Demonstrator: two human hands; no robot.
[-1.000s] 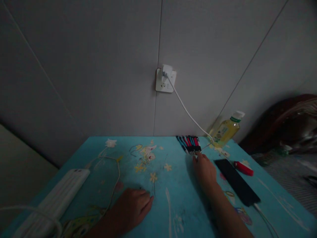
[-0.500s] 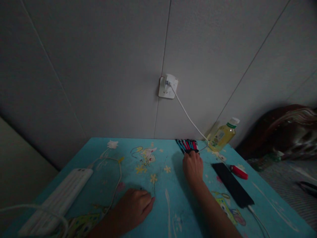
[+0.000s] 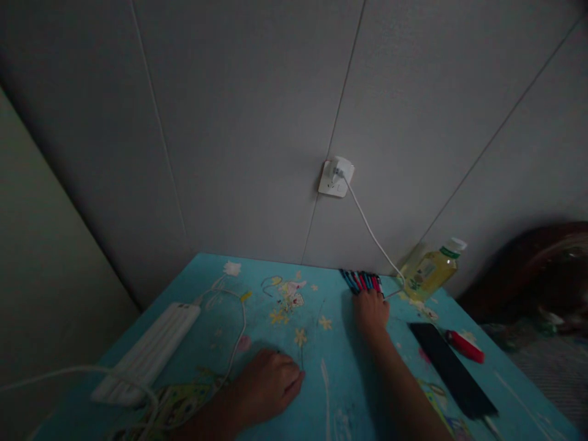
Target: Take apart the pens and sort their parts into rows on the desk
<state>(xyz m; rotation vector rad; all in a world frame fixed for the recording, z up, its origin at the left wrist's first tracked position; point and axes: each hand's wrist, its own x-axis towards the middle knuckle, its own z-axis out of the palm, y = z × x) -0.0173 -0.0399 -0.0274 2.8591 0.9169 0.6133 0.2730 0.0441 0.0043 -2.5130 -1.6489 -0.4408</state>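
Observation:
A row of pens (image 3: 362, 280) with dark ends and blue and red barrels lies side by side at the table's far edge, by the wall. My right hand (image 3: 371, 311) reaches over their near ends, touching them, with its fingers bent and drawn together. What the fingertips grip, if anything, is hidden under the hand. My left hand (image 3: 273, 381) rests closed on the table, nearer to me. A tiny dark spot shows by its knuckles, but what the fist holds cannot be made out.
On the patterned blue table cover (image 3: 316, 392) lie a white power strip (image 3: 147, 355) with cables, a black phone (image 3: 452, 367) on a cable and a red object (image 3: 465, 346). A yellow drink bottle (image 3: 432, 272) leans at the back right. A charger (image 3: 340, 168) sits in the wall socket.
The camera has turned, so the whole scene sits farther right and somewhat lower. Both hands keep nearly the same places on the table, the right one still at the pens.

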